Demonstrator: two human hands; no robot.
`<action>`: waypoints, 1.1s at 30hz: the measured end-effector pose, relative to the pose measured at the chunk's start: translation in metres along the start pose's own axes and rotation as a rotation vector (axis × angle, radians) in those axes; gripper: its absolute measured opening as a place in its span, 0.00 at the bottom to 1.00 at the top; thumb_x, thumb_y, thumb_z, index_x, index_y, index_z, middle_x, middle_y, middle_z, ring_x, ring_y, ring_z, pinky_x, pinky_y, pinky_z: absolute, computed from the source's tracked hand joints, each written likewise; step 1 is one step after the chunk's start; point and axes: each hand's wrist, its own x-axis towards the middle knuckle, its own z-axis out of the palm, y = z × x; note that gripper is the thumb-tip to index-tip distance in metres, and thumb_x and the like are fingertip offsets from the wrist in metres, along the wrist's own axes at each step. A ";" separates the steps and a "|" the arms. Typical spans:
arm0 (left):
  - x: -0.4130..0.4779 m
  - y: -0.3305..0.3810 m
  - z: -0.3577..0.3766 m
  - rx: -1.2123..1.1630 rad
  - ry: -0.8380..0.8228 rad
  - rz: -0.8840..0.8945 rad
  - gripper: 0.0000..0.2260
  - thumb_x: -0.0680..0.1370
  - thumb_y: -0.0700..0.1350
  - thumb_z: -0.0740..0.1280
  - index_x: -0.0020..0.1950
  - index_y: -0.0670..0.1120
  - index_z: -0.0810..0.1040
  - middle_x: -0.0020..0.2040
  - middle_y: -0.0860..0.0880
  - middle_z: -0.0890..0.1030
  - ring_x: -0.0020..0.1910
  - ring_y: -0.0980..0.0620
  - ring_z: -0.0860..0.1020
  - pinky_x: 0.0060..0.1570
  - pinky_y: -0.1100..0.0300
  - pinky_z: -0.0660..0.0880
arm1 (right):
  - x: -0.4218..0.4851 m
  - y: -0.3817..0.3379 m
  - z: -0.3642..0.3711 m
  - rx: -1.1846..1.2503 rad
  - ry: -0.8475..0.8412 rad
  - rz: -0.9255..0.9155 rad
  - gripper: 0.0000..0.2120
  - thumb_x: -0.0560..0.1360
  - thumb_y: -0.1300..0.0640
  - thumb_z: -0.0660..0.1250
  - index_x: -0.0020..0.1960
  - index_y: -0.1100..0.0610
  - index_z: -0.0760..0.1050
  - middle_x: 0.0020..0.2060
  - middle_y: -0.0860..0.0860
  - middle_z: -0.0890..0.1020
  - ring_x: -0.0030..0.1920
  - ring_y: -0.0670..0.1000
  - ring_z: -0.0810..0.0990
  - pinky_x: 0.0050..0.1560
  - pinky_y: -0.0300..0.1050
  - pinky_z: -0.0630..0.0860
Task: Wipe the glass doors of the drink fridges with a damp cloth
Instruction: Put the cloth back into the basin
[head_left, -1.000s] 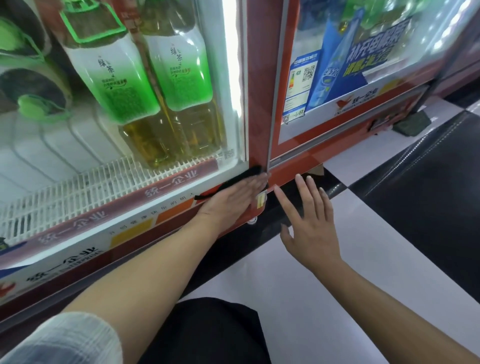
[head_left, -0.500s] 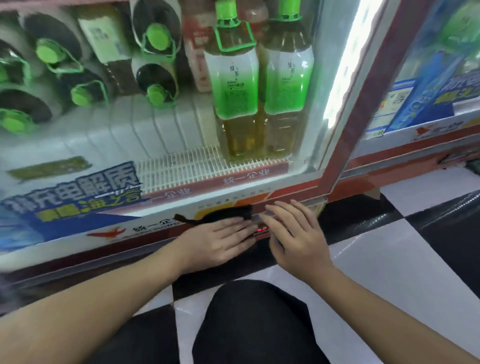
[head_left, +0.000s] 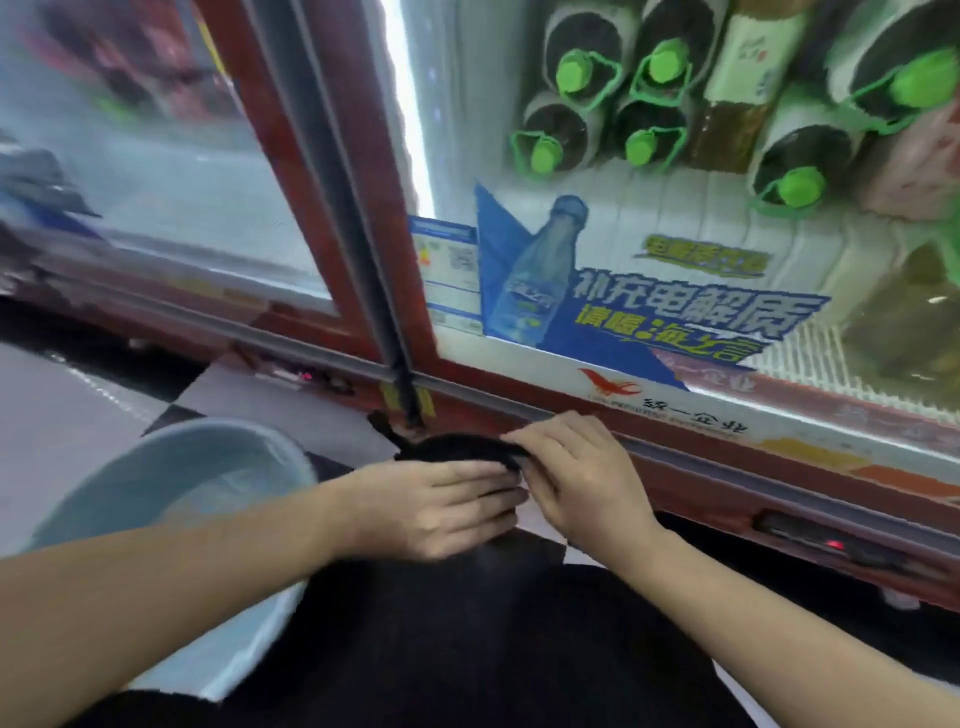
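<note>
A black cloth (head_left: 457, 449) lies bunched low against the red base of the drink fridge, under the seam between two doors. My left hand (head_left: 441, 506) rests flat on it with fingers together. My right hand (head_left: 576, 473) pinches the cloth's right end with its fingertips. The right glass door (head_left: 649, 197) carries a blue bottle sticker and shows green-capped bottles behind it. The left glass door (head_left: 171, 171) looks fogged and blurred.
A light blue basin (head_left: 171, 478) holding water stands on the floor at my left, close to my left forearm. My dark-clothed knee (head_left: 467, 623) fills the lower middle. A control strip with a red light (head_left: 836, 545) runs along the fridge base at right. Black and white floor tiles lie at left.
The view has swung left along the fridges and the basin has come into sight. My left hand slid the cloth leftward along the base; my right hand has closed in and taken its end.
</note>
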 end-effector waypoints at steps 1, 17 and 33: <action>-0.024 0.007 -0.005 0.027 -0.040 -0.037 0.15 0.82 0.40 0.62 0.67 0.40 0.78 0.68 0.40 0.77 0.69 0.44 0.74 0.74 0.49 0.64 | 0.009 -0.014 0.011 0.047 -0.020 -0.017 0.09 0.78 0.60 0.64 0.53 0.59 0.81 0.46 0.51 0.83 0.46 0.53 0.78 0.47 0.47 0.72; -0.212 0.199 -0.060 -0.041 -0.266 -1.030 0.16 0.77 0.34 0.58 0.55 0.44 0.83 0.58 0.41 0.82 0.55 0.40 0.81 0.69 0.41 0.69 | 0.030 -0.189 0.139 0.458 -0.664 -0.198 0.10 0.72 0.63 0.68 0.53 0.55 0.76 0.45 0.49 0.83 0.45 0.53 0.81 0.46 0.48 0.79; -0.234 0.209 -0.003 -0.638 -0.216 -1.872 0.13 0.78 0.39 0.66 0.61 0.47 0.82 0.60 0.46 0.80 0.56 0.40 0.79 0.56 0.49 0.75 | 0.030 -0.209 0.224 0.193 -0.991 -0.179 0.17 0.77 0.52 0.66 0.66 0.49 0.78 0.58 0.49 0.77 0.61 0.54 0.74 0.56 0.46 0.71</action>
